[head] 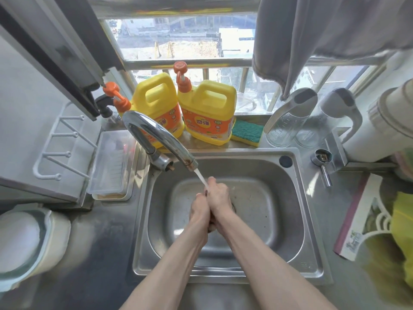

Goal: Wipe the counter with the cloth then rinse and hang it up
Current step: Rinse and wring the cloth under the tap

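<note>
The cloth (pixel 211 227) is barely visible: only a small dark wad shows below the wrists, pressed between the two hands over the middle of the sink (pixel 288 220). The left hand (pixel 200 209) and right hand (pixel 218 198) are clasped tight together, fingers curled closed, and both seem to be clamped on that wad (how much cloth is inside the grip I cannot tell). A thin stream of water (pixel 202 179) runs from the tap (pixel 156 135) straight onto the knuckles where the hands meet.

I judge this to be the rinse step, likely a squeeze or scrub under the stream; the wiping looks done, though the counter (pixel 107 253) is too blurred to check.

The next move calls for wringing the cloth out over the basin, shutting off the water, and then finding a place to hang it. Two candidates show: the white hook rack (pixel 60 151) on the left wall, and the rail at the window where a grey towel (pixel 312 36) already hangs. Either one means lifting a wet cloth past the two yellow bottles (pixel 205 110) and the sponge (pixel 247 132) on the sill behind the sink, so a good wring first would spare drips.
</note>
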{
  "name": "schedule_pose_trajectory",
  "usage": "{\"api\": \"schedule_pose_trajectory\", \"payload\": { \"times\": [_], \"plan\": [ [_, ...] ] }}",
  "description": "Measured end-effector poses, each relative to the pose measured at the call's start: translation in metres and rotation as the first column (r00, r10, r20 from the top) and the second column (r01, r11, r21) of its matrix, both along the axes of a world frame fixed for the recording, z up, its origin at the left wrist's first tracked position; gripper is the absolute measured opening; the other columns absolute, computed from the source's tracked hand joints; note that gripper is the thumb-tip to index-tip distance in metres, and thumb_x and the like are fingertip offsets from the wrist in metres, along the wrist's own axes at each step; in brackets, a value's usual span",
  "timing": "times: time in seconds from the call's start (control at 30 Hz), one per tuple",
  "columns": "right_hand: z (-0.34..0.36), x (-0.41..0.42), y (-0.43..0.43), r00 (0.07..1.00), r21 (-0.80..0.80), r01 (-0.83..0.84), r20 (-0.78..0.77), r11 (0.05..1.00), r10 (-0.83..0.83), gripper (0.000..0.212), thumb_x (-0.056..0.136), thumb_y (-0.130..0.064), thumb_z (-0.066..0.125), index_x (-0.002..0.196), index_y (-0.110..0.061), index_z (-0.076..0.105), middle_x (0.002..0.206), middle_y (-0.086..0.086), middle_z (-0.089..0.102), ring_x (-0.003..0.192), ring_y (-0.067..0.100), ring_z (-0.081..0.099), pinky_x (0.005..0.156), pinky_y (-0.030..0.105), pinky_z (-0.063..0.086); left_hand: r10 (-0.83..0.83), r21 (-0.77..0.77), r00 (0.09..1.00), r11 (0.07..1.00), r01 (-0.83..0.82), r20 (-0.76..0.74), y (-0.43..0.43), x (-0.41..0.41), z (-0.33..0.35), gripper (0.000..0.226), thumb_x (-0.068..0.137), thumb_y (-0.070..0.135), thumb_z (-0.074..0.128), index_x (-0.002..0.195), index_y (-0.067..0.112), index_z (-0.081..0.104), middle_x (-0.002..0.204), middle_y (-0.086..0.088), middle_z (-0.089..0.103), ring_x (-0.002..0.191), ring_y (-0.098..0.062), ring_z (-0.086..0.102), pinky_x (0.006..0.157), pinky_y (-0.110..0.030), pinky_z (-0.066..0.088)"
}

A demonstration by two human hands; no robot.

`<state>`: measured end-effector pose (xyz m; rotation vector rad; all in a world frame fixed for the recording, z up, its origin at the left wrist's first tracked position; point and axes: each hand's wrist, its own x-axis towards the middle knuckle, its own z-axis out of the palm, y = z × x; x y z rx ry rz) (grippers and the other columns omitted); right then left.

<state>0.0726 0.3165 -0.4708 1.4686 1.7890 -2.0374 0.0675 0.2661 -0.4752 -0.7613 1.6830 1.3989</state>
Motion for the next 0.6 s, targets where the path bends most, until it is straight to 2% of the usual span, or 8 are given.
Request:
{"api": "schedule_pose_trajectory", "payload": {
  "times": [0.07, 0.13, 0.2, 0.27, 0.33, 0.43, 0.5, 0.6],
  "plan": [
    [-0.004, -0.004, 0.007, 0.983, -0.268, 0.184, 0.064, 0.946, -0.173, 0.047, 0.094, -0.04, 0.05, 0.053, -0.018, 0.052, 0.053, 0.007, 0.053, 0.053, 0.024, 0.051, 0.056, 0.031, 0.042, -0.117, -0.155, 0.989, 0.983, 0.101, -0.096, -0.003, 0.0, -0.001, 0.056, 0.102, 0.044, 0.027, 0.08, 0.009, 0.065, 0.067, -0.011, 0.059, 0.054, -0.024, 0.054, 0.042, -0.02, 0.037],
    [-0.004, -0.004, 0.018, 0.943, -0.452, 0.33, 0.109, 0.829, -0.315, 0.044, 0.102, -0.043, 0.055, 0.069, -0.014, 0.054, 0.059, 0.011, 0.059, 0.051, 0.025, 0.058, 0.058, 0.031, 0.05, -0.181, -0.156, 0.969, 0.976, 0.155, -0.17, -0.01, -0.004, -0.001, 0.053, 0.102, 0.044, 0.031, 0.084, 0.01, 0.068, 0.075, -0.013, 0.065, 0.069, -0.031, 0.063, 0.053, -0.031, 0.051],
    [-0.006, 0.002, 0.029, 0.944, -0.568, 0.312, 0.096, 0.762, -0.316, 0.049, 0.095, -0.056, 0.063, 0.081, -0.01, 0.058, 0.078, 0.017, 0.067, 0.07, 0.031, 0.068, 0.082, 0.043, 0.06, -0.109, -0.053, 0.978, 0.993, 0.101, -0.179, -0.019, -0.011, 0.007, 0.043, 0.103, 0.037, 0.04, 0.08, 0.013, 0.067, 0.074, -0.012, 0.069, 0.075, -0.033, 0.068, 0.065, -0.039, 0.057],
    [-0.002, 0.013, 0.038, 0.982, -0.614, 0.158, 0.014, 0.773, -0.189, 0.045, 0.085, -0.052, 0.072, 0.089, -0.009, 0.059, 0.094, 0.02, 0.067, 0.085, 0.034, 0.068, 0.09, 0.049, 0.057, -0.031, 0.115, 0.987, 0.992, 0.05, -0.158, -0.031, -0.019, 0.014, 0.029, 0.102, 0.022, 0.047, 0.09, 0.006, 0.067, 0.07, -0.01, 0.071, 0.063, -0.025, 0.066, 0.052, -0.029, 0.052],
    [0.0, 0.023, 0.044, 0.991, -0.592, 0.028, -0.092, 0.805, -0.102, 0.03, 0.088, -0.027, 0.073, 0.105, -0.006, 0.06, 0.107, 0.024, 0.066, 0.091, 0.034, 0.068, 0.08, 0.048, 0.061, -0.077, 0.15, 0.975, 0.983, 0.11, -0.207, -0.046, -0.026, 0.019, 0.017, 0.098, 0.009, 0.056, 0.11, 0.001, 0.064, 0.089, -0.016, 0.074, 0.071, -0.023, 0.068, 0.05, -0.027, 0.053],
    [0.001, 0.034, 0.051, 0.98, -0.507, -0.012, -0.177, 0.862, -0.091, 0.016, 0.095, 0.003, 0.066, 0.111, 0.003, 0.067, 0.101, 0.022, 0.075, 0.081, 0.027, 0.075, 0.066, 0.039, 0.064, -0.121, 0.146, 0.948, 0.975, 0.169, -0.295, -0.066, -0.037, 0.023, 0.027, 0.094, 0.002, 0.064, 0.121, 0.003, 0.064, 0.115, -0.024, 0.07, 0.093, -0.03, 0.072, 0.064, -0.036, 0.061],
    [0.0, 0.04, 0.052, 0.985, -0.372, -0.025, -0.168, 0.928, -0.041, 0.014, 0.095, 0.003, 0.069, 0.108, 0.002, 0.072, 0.1, 0.02, 0.078, 0.077, 0.023, 0.076, 0.067, 0.034, 0.063, -0.085, 0.172, 0.95, 0.975, 0.142, -0.301, -0.074, -0.043, 0.025, 0.024, 0.095, 0.002, 0.063, 0.117, 0.009, 0.068, 0.115, -0.021, 0.072, 0.098, -0.031, 0.072, 0.073, -0.04, 0.061],
    [-0.003, 0.035, 0.046, 0.995, -0.129, -0.01, -0.104, 0.992, -0.004, 0.03, 0.094, -0.023, 0.076, 0.117, -0.003, 0.072, 0.115, 0.014, 0.078, 0.091, 0.022, 0.074, 0.075, 0.031, 0.057, 0.024, 0.308, 0.971, 0.95, 0.052, -0.237, -0.077, -0.044, 0.029, 0.026, 0.098, 0.003, 0.056, 0.121, 0.007, 0.067, 0.122, -0.024, 0.07, 0.106, -0.033, 0.068, 0.082, -0.042, 0.058]
  ]
}}
